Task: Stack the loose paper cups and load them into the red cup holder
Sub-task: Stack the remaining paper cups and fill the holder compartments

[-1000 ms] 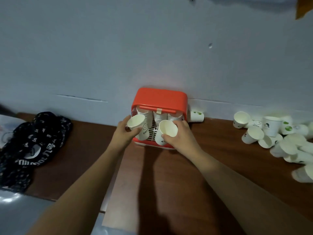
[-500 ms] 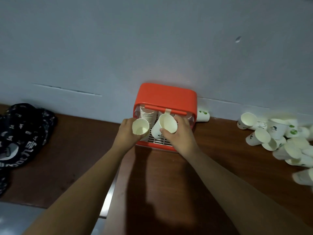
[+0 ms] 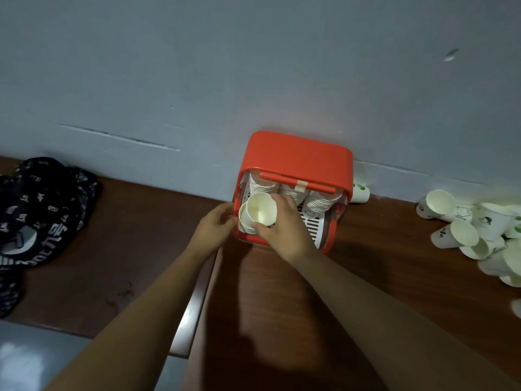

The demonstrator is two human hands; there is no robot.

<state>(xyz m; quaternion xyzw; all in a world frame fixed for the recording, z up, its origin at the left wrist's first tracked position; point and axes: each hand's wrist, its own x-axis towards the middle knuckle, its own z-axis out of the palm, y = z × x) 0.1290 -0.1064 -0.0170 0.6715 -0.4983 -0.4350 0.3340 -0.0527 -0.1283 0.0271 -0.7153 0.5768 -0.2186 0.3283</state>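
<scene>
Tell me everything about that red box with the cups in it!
The red cup holder is a glossy plastic-looking box with rounded corners, standing on the brown table against the grey wall. Its front is open, showing three stacks of white paper cups above a white slotted floor. A red bar crosses the opening. The right hand pushes cups into its left side; the left hand touches its left edge.

Cup holder (image 3: 296, 156): red plastic, smooth, slightly glossy. Grille (image 3: 311, 225) inside: white slotted plastic. Cups (image 3: 462, 232): white matt paper, some printed. Worktop (image 3: 282, 306): dark brown wood-look, smooth, faint sheen. Cloth (image 3: 36, 210): black, white-printed. Wall (image 3: 197, 66): matt grey.
</scene>
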